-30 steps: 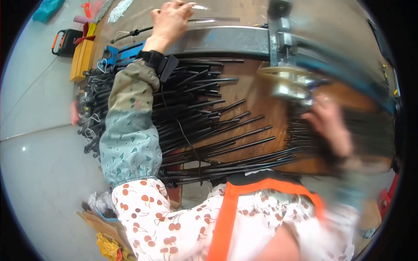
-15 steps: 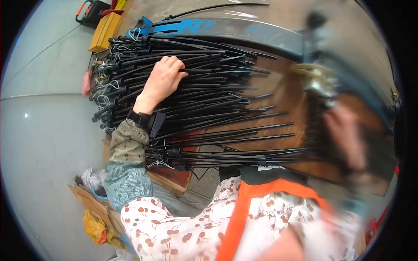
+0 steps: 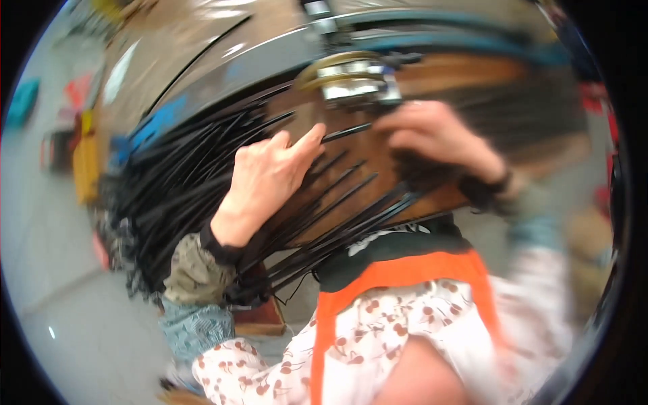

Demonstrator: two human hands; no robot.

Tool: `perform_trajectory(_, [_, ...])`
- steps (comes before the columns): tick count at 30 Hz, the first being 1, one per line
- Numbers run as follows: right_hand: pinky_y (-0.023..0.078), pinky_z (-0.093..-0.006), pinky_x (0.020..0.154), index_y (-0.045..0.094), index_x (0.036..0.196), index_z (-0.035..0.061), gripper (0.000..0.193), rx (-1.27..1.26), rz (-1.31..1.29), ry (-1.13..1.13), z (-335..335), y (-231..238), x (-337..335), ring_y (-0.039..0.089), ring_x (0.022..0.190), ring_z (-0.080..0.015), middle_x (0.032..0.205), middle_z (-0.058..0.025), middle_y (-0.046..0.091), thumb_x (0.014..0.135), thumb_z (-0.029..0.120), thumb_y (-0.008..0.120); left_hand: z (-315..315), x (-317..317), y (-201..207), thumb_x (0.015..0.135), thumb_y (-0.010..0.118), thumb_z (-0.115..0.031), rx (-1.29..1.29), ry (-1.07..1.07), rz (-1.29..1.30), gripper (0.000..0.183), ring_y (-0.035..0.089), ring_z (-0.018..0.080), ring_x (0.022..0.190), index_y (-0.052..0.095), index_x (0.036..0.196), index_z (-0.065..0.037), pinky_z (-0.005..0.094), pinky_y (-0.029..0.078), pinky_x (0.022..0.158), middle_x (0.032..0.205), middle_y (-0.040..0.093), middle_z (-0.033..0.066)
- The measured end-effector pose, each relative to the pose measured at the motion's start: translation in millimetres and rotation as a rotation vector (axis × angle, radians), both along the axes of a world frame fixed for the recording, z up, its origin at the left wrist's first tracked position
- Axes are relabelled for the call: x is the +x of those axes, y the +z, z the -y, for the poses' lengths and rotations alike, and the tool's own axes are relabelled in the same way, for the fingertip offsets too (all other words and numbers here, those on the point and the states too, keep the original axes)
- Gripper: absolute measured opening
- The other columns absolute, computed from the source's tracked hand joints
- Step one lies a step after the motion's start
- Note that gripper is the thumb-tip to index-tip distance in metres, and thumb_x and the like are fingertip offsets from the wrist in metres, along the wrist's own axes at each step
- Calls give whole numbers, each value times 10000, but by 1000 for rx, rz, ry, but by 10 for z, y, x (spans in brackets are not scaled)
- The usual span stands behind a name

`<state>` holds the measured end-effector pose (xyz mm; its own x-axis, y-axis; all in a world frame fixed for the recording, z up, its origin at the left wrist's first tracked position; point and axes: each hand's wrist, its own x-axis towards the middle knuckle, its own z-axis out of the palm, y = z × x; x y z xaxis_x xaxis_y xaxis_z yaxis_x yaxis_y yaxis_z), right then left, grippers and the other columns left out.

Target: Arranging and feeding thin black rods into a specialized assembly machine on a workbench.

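My left hand (image 3: 270, 172) is closed round a thin black tube (image 3: 347, 131), its end pointing right, past my fingertips. At that end, my right hand (image 3: 428, 131) has its fingers pinched together. Blur hides what they hold, if anything. Just beyond the tube stands a metal fixture (image 3: 358, 77) with a curved brass-coloured band. A thick heap of black tubes (image 3: 196, 169) lies to the left of and under my left forearm. Other black tubes (image 3: 337, 219) lie slantwise nearer my body.
Dark thin pieces (image 3: 513, 115) lie in a blurred pile on the brown wooden tabletop (image 3: 297, 229) at right. A blue and grey metal bar (image 3: 250, 74) runs behind the heap. One loose tube (image 3: 196, 64) lies beyond it. A yellow box (image 3: 86, 162) stands at far left.
The view has swung to the right. My left hand has left the heap with a black tube, and my right hand has come in from the right to the tube's end.
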<state>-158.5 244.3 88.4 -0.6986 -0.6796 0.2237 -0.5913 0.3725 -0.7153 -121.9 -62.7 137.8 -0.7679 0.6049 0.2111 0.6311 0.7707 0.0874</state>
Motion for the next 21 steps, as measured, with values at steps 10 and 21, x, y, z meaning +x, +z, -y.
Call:
perform_trajectory(10, [525, -316, 620, 680, 1167, 49, 283, -320, -36, -203, -106, 9, 289, 642, 679, -221, 774, -98, 621, 890, 106, 670, -592, -36, 227, 906, 688, -242, 55, -114, 79, 275, 596, 250, 505, 661, 1170, -172, 359, 441, 434, 644, 542, 76])
perform_trajectory(21, [541, -330, 698, 600, 1289, 16, 440, -408, -523, -151, 42, 59, 162, 598, 817, -244, 919, -51, 641, 849, 16, 613, -630, -129, 647, 978, 545, -155, -2, 63, 349, 101, 619, 408, 656, 500, 989, -65, 489, 452, 543, 727, 628, 179])
